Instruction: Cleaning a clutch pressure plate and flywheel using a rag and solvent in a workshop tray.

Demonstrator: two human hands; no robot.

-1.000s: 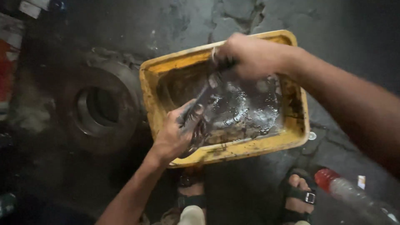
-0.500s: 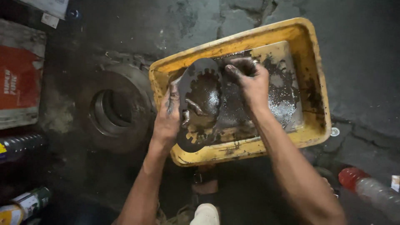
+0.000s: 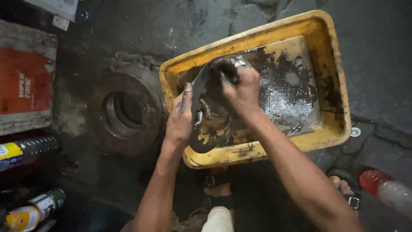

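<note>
A round, dark, greasy metal part (image 3: 205, 107) stands tilted on edge over the left side of a yellow plastic tub (image 3: 330, 56). My left hand (image 3: 182, 116) grips its left rim, fingers black with grime. My right hand (image 3: 240, 88) is closed over the part's top face, fingers curled onto it. Dark oily liquid (image 3: 292, 94) covers the tub's bottom.
A large round metal ring (image 3: 124, 111) lies on the dark floor left of the tub. An orange and white carton (image 3: 25, 90) and bottles (image 3: 25, 150) sit at the left edge. A clear bottle with a red top (image 3: 382, 189) lies at lower right beside my sandalled feet (image 3: 343, 184).
The view has drifted so the tub sits further right. My right hand moved from the tub's far side onto the top of the part, and the part has turned more upright.
</note>
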